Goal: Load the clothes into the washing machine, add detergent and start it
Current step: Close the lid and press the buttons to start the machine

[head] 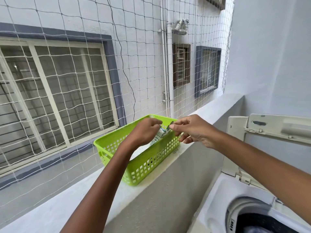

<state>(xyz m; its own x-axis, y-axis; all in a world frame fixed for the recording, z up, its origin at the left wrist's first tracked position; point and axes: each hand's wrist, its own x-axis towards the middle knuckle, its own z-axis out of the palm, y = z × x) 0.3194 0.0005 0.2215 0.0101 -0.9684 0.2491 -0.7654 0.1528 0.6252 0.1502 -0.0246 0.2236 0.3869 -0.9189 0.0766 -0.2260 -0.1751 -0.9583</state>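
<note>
On the balcony ledge (pixel 94 185), our left hand (pixel 144 132) and right hand (pixel 193 130) pinch the light, limp detergent sachet (pixel 159 136) at its top edge.

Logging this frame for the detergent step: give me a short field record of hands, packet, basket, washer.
left hand: grips detergent packet at its top
right hand: fingers pinch the packet's top edge
basket: green, on ledge, packet stands inside
washing machine: lower right, lid raised, dark clothes in drum
detergent: not yet added
</note>
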